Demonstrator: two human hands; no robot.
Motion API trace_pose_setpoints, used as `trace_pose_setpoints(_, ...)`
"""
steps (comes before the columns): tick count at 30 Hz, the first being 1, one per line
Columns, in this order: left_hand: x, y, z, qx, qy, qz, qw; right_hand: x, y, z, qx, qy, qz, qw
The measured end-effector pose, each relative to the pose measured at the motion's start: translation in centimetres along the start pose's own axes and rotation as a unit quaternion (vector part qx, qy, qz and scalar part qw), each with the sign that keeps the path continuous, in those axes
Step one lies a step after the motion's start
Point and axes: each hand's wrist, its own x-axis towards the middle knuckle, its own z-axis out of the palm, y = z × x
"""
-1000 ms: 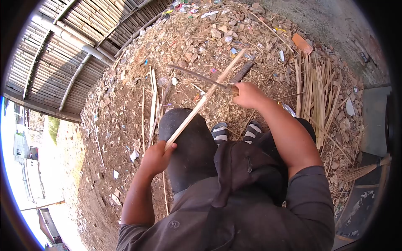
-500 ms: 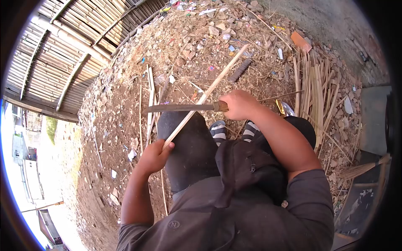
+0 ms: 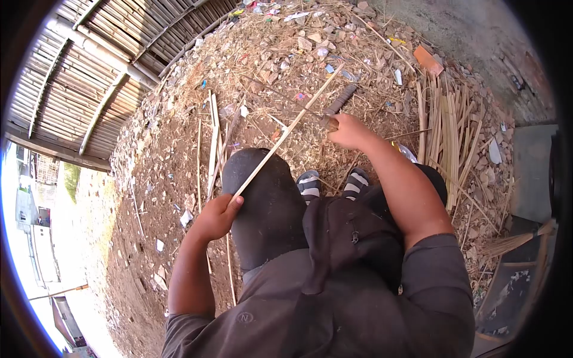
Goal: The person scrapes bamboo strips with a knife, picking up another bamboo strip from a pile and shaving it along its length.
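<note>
My left hand [image 3: 218, 217] is closed around the lower end of a pale bamboo strip [image 3: 280, 142], which slants up and away over my left knee. In my right hand [image 3: 351, 132] is the wooden handle of a machete [image 3: 327, 123]. Its blade, seen nearly edge-on as a thin dark line, points to the upper left and crosses the strip in this view. Just beyond the handle, a dark ridged bar [image 3: 342, 99] lies on the ground.
Many split bamboo strips [image 3: 449, 128] are heaped at the right, and a few more [image 3: 214, 134] lie left of my knee. Rubble and litter cover the ground. A bamboo wall [image 3: 89, 77] stands upper left, a concrete wall [image 3: 477, 48] upper right. A reddish brick piece [image 3: 428, 60] lies near it.
My right hand has moved slightly away from me and turned the machete, so the blade now points to the upper left and shows edge-on. The bamboo strip has shifted slightly toward the left.
</note>
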Motion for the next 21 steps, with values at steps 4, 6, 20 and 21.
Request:
trace_pose_setpoints(4,0.0,0.2,0.0,-0.02,0.001,-0.008,1.0,-1.1,-2.1,-0.7,-0.053,-0.014,-0.037,0.998)
trace_pose_setpoints(6,-0.1,0.5,0.2,0.004,0.013,0.011,1.0,-2.0,-3.1,1.1,-0.097,-0.042,-0.114,0.988)
trace_pose_setpoints(20,0.0,0.2,1.3,0.009,0.052,0.025,0.998,-0.9,-1.2,1.8,-0.062,-0.116,-0.09,0.987)
trace_pose_setpoints(21,0.0,0.0,1.4,0.009,0.06,0.023,0.998,-0.7,-1.6,1.1,-0.059,-0.115,-0.089,0.988)
